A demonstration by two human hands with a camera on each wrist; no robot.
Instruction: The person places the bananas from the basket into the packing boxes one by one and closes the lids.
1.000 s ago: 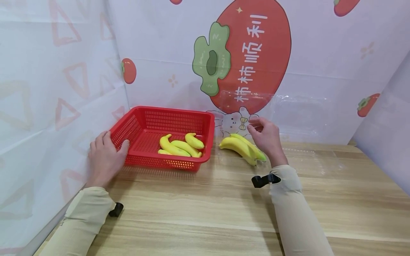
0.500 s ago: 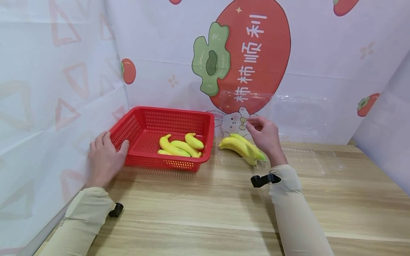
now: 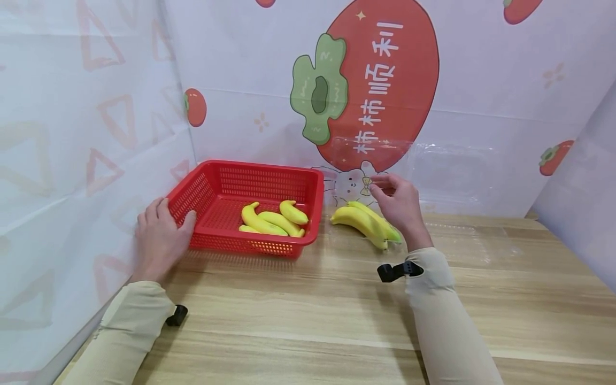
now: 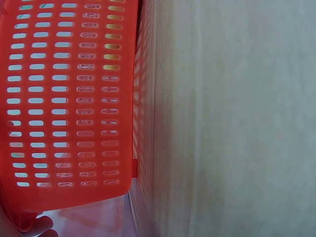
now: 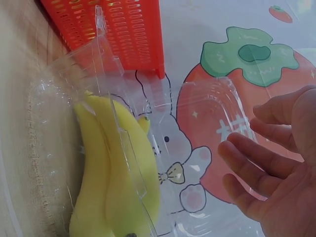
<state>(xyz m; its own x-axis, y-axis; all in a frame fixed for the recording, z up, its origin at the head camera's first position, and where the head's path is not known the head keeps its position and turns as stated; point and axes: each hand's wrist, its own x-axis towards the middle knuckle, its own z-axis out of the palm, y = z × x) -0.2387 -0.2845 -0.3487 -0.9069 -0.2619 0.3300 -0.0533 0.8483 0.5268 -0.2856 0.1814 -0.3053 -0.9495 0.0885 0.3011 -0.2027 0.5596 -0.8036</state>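
My left hand holds the front left corner of a red plastic basket, thumb over its rim and fingers along the left side. In the left wrist view, a few fingertips show under the basket's corner. Several yellow bananas lie inside, towards its right end. My right hand hovers over two more bananas with green-tinged ends, its fingers loosely bent and holding nothing. Those bananas lie in a clear plastic box. Its transparent lid stands raised near the right hand's fingertips.
The wood-grain table stretches in front of the basket and box. Clear plastic also leans against the printed back wall on the right. A pale side wall runs close beside the left hand.
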